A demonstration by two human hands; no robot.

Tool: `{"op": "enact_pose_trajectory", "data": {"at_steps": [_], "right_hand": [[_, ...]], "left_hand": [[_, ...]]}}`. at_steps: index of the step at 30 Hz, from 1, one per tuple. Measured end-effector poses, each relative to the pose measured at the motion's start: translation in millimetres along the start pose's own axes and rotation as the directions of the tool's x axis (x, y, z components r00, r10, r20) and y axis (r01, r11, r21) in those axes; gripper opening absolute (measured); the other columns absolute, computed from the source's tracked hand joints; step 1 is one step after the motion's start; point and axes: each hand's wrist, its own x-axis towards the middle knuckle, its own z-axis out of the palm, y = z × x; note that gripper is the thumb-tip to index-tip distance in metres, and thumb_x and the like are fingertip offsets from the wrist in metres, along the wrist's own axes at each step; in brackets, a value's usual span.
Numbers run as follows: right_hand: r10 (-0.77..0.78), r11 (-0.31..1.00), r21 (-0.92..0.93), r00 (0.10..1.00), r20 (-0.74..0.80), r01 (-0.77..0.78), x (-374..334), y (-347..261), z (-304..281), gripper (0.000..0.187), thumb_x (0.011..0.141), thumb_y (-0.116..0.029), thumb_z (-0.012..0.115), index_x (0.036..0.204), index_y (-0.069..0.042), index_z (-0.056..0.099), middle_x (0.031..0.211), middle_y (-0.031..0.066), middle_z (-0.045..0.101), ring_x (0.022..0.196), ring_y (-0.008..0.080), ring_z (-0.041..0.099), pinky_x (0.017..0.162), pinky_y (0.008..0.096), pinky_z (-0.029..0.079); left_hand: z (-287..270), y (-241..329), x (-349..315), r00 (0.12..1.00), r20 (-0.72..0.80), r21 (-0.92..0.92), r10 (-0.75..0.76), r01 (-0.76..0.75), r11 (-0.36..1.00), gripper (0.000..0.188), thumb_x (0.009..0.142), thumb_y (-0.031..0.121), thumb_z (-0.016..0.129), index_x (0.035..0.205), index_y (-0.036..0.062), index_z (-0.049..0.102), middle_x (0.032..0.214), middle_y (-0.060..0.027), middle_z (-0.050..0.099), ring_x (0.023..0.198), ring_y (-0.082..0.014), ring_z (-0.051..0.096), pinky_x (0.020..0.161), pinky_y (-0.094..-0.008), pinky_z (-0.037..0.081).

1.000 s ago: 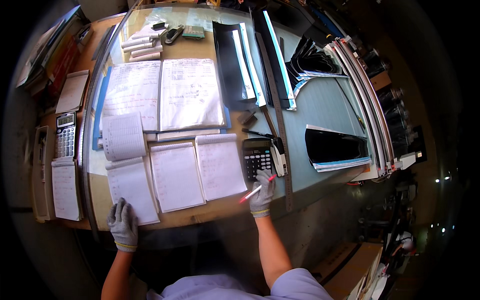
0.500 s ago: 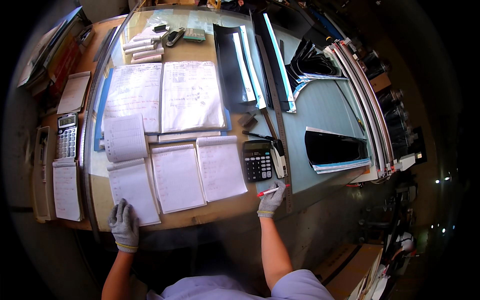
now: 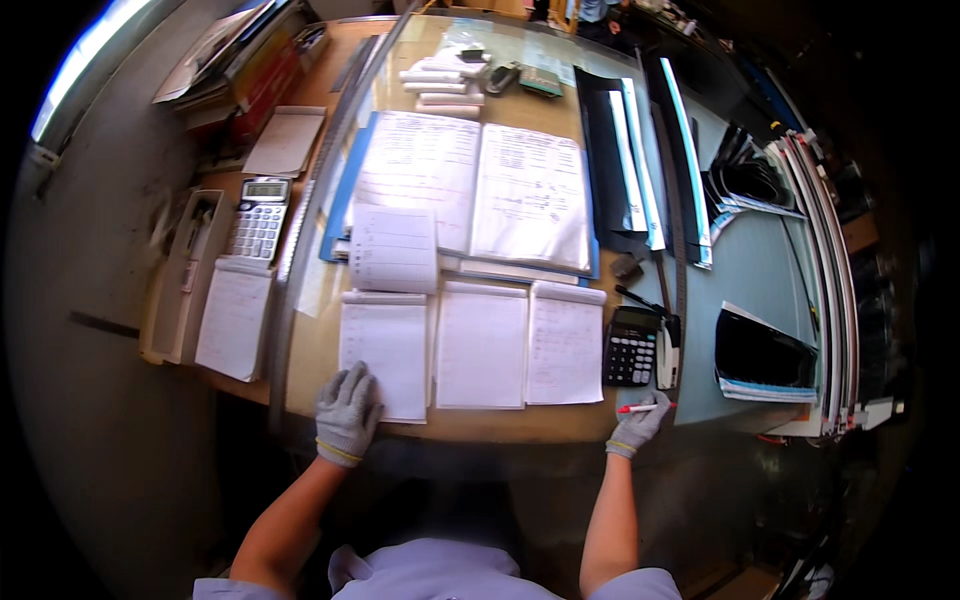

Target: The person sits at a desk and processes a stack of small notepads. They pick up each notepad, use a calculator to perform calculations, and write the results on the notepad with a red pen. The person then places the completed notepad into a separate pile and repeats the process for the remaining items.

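My left hand (image 3: 347, 412), in a grey knit glove, rests with fingers stretched out on the lower left edge of a notepad (image 3: 392, 345). That pad's top sheet (image 3: 394, 248) is flipped back over the open ledger's lower edge. My right hand (image 3: 638, 430), gloved the same way, is closed round a red-and-white pen (image 3: 638, 408) at the table's front edge. Just beyond it are a black calculator (image 3: 630, 352) and a stapler (image 3: 669, 358). Two more notepads lie in the row: a middle one (image 3: 482, 348) and a right one (image 3: 564, 350) with handwriting.
Beyond the pads lies an open ledger (image 3: 530, 195) on a blue folder. Black sheets with white-blue edges (image 3: 610, 160) and a long steel ruler (image 3: 680, 240) lie on the right. To the left are a silver calculator (image 3: 258, 222), another notepad (image 3: 234, 318) and a long tray (image 3: 195, 280).
The view has swung left, so the table sits further right in the picture. The left hand's fingers reach slightly further onto the pad. The pen in my right hand lies more level.
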Motion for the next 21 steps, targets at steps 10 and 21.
{"op": "enact_pose_trajectory", "data": {"at_steps": [10, 21], "right_hand": [[-0.011, 0.996, -0.090, 1.000, 0.020, 0.013, 4, 14, -6, 0.018, 0.102, -0.011, 0.051, 0.116, -0.003, 0.057, 0.095, 0.0044, 0.052, 0.083, 0.0152, 0.049, 0.075, 0.0312, 0.048], [-0.001, 0.997, -0.081, 1.000, 0.012, 0.002, 2, 0, -1, 0.016, 0.104, -0.010, 0.051, 0.114, 0.000, 0.057, 0.101, 0.0062, 0.056, 0.089, 0.0167, 0.051, 0.082, 0.0321, 0.048]], "left_hand": [[-5, 1, 2, 0.998, -0.048, -0.016, 0.026, -0.027, 1.000, 0.051, 0.084, 0.025, 0.075, 0.130, 0.0080, 0.062, 0.146, -0.0137, 0.057, 0.124, -0.0396, 0.056, 0.104, -0.0521, 0.043], [-6, 5, 2, 1.000, -0.023, -0.060, -0.013, 0.012, 0.998, 0.050, 0.083, 0.021, 0.075, 0.130, 0.0072, 0.063, 0.146, -0.0140, 0.057, 0.127, -0.0407, 0.054, 0.110, -0.0511, 0.040]]}}
